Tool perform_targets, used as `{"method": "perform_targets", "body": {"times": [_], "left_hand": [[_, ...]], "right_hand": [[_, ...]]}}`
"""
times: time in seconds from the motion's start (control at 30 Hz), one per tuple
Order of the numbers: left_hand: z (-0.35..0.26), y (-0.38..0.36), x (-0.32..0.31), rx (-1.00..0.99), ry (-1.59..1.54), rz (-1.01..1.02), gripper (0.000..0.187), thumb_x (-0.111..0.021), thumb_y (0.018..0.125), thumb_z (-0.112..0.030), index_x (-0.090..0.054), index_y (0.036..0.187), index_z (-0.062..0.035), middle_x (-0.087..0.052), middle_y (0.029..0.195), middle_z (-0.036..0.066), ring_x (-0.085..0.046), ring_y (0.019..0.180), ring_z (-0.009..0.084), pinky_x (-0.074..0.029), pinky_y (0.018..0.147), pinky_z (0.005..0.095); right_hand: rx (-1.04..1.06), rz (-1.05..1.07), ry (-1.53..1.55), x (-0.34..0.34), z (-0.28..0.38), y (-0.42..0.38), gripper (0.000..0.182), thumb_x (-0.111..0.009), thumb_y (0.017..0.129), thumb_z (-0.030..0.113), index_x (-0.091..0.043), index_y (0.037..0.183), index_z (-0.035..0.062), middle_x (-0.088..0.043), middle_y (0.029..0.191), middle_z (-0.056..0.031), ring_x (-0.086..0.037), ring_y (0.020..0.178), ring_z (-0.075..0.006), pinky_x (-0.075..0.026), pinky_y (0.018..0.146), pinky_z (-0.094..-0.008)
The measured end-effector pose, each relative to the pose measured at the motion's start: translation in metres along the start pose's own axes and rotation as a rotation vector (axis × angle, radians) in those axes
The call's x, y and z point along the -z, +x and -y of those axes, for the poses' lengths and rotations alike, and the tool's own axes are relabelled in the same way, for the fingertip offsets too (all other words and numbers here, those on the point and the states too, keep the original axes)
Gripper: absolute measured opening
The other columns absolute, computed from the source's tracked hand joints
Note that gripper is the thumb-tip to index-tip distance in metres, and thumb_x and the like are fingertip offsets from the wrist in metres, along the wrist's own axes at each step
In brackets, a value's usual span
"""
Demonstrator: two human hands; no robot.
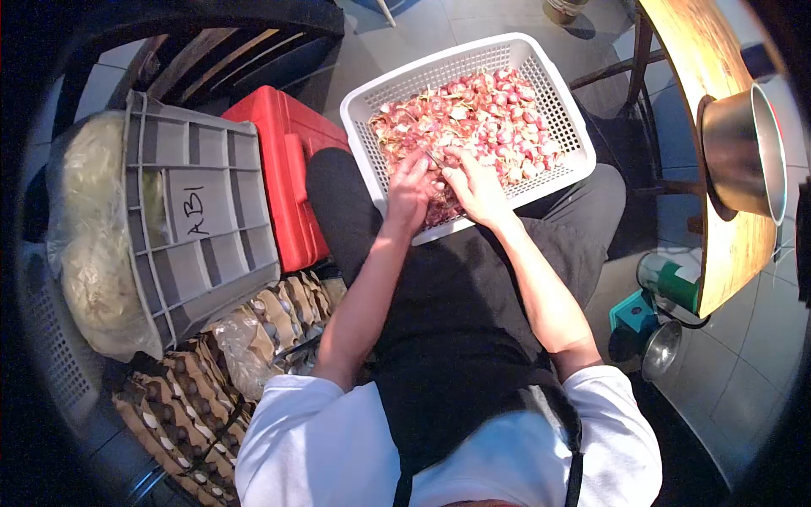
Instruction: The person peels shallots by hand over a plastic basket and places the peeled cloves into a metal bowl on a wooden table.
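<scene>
The head view looks straight down on two bare hands meeting over the near edge of a white perforated plastic basket [564, 127] balanced on the person's lap. The left hand [410, 193] is curled with its fingers bunched down into the heap, apparently pinching a small bulb, though what exactly sits between the fingers is hidden. The right hand [475, 188] is also closed, and a thin dark sliver [432, 157] shows between the two hands; it may be a small blade, but it is too small to be sure.

The small red-purple shallots [498, 114] fill most of the basket, with papery skins mixed among them, the pile thickest toward the far right corner.

If that sliver is a blade, the fingertips of both hands lie so close together that a slip on a slick skin could nick a finger. The basket rests only on the thighs in black trousers [456, 296] and tilts slightly, so a shift of a knee could tip it and spill shallots onto the tiled floor [743, 372].

To the left stand a red plastic box [287, 169] and a grey moulded plastic crate marked "AB1" [198, 228], above stacked brown cardboard egg trays [194, 397]. To the right a round steel pot [748, 152] sits on a wooden tabletop [726, 245], close to its edge.
</scene>
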State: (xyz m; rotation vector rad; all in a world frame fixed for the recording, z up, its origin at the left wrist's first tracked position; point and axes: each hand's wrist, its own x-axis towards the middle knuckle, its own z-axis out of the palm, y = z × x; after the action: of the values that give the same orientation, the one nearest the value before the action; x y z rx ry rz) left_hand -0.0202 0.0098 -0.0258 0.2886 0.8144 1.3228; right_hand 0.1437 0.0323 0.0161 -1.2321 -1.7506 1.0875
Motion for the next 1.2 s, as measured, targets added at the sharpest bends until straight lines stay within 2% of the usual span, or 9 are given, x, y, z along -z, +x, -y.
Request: {"method": "perform_targets", "body": {"times": [0.13, 0.37, 0.47, 0.77, 0.87, 0.97, 1.0, 1.1, 1.2], "left_hand": [[0.001, 0.004, 0.001, -0.022, -0.080, 0.065, 0.029, -0.049, 0.100, -0.010, -0.053, 0.129, -0.0068, -0.065, 0.111, 0.008, -0.066, 0.095, 0.0196, -0.056, 0.080, 0.0323], [0.000, 0.002, -0.003, -0.015, -0.090, -0.014, 0.032, -0.056, 0.097, -0.009, -0.051, 0.129, -0.0040, -0.065, 0.103, 0.006, -0.065, 0.087, 0.0169, -0.056, 0.077, 0.0311], [0.001, 0.004, 0.001, -0.025, -0.102, -0.026, 0.030, -0.057, 0.097, -0.008, -0.053, 0.127, -0.0035, -0.065, 0.103, 0.006, -0.065, 0.086, 0.0164, -0.056, 0.077, 0.0304], [0.000, 0.007, 0.002, -0.047, -0.068, -0.023, 0.020, -0.058, 0.096, -0.009, -0.057, 0.116, -0.0053, -0.064, 0.107, 0.006, -0.064, 0.090, 0.0170, -0.055, 0.081, 0.0322], [-0.002, 0.006, 0.001, -0.015, -0.082, 0.005, 0.018, -0.058, 0.096, -0.005, -0.058, 0.114, -0.0057, -0.065, 0.101, 0.005, -0.064, 0.091, 0.0167, -0.056, 0.083, 0.0329], [-0.002, 0.005, 0.000, -0.021, -0.069, 0.030, 0.017, -0.058, 0.095, -0.005, -0.058, 0.112, -0.0058, -0.064, 0.099, 0.004, -0.064, 0.089, 0.0159, -0.056, 0.083, 0.0321], [-0.002, 0.005, 0.000, -0.017, -0.055, 0.025, 0.017, -0.058, 0.096, -0.004, -0.058, 0.112, -0.0060, -0.064, 0.101, 0.004, -0.064, 0.090, 0.0159, -0.056, 0.082, 0.0317], [-0.003, 0.005, 0.001, -0.019, -0.033, 0.045, 0.017, -0.057, 0.096, -0.004, -0.057, 0.113, -0.0056, -0.064, 0.102, 0.006, -0.064, 0.092, 0.0164, -0.057, 0.083, 0.0315], [-0.003, 0.000, -0.005, -0.051, 0.075, 0.059, 0.017, -0.056, 0.096, -0.003, -0.057, 0.113, -0.0044, -0.063, 0.104, 0.008, -0.064, 0.094, 0.0176, -0.057, 0.084, 0.0320]], "right_hand": [[-0.012, 0.017, 0.001, 0.000, 0.002, 0.000, 0.038, -0.058, 0.094, 0.023, -0.055, 0.125, 0.0013, -0.066, 0.076, -0.0228, -0.068, 0.075, -0.0368, -0.052, 0.069, -0.0423], [-0.016, 0.041, -0.019, -0.001, 0.004, 0.001, 0.038, -0.057, 0.094, 0.022, -0.055, 0.126, 0.0021, -0.065, 0.077, -0.0237, -0.068, 0.077, -0.0393, -0.052, 0.070, -0.0438], [-0.159, 0.149, -0.044, 0.005, 0.013, 0.003, 0.038, -0.054, 0.097, 0.021, -0.053, 0.131, 0.0036, -0.069, 0.100, -0.0216, -0.070, 0.092, -0.0300, -0.052, 0.082, -0.0373], [-0.127, 0.146, -0.038, 0.003, 0.010, 0.002, 0.039, -0.053, 0.098, 0.020, -0.051, 0.133, 0.0050, -0.068, 0.105, -0.0235, -0.069, 0.095, -0.0313, -0.052, 0.084, -0.0376], [-0.067, 0.119, -0.064, 0.000, 0.006, 0.003, 0.039, -0.053, 0.098, 0.020, -0.051, 0.134, 0.0049, -0.068, 0.104, -0.0240, -0.069, 0.097, -0.0327, -0.051, 0.085, -0.0381], [-0.210, 0.203, -0.061, 0.007, 0.017, 0.006, 0.039, -0.053, 0.098, 0.019, -0.050, 0.134, 0.0046, -0.066, 0.107, -0.0250, -0.067, 0.102, -0.0344, -0.051, 0.086, -0.0384], [-0.171, 0.173, -0.070, 0.004, 0.013, 0.004, 0.038, -0.053, 0.098, 0.019, -0.050, 0.134, 0.0043, -0.065, 0.110, -0.0254, -0.067, 0.101, -0.0338, -0.051, 0.086, -0.0384], [-0.079, 0.116, -0.068, 0.000, 0.005, 0.003, 0.036, -0.053, 0.098, 0.018, -0.052, 0.132, 0.0039, -0.066, 0.107, -0.0246, -0.068, 0.096, -0.0320, -0.051, 0.083, -0.0378], [0.023, 0.007, 0.019, -0.005, 0.001, 0.003, 0.035, -0.054, 0.097, 0.023, -0.053, 0.127, 0.0045, -0.067, 0.081, -0.0238, -0.068, 0.080, -0.0416, -0.052, 0.071, -0.0462]]}}
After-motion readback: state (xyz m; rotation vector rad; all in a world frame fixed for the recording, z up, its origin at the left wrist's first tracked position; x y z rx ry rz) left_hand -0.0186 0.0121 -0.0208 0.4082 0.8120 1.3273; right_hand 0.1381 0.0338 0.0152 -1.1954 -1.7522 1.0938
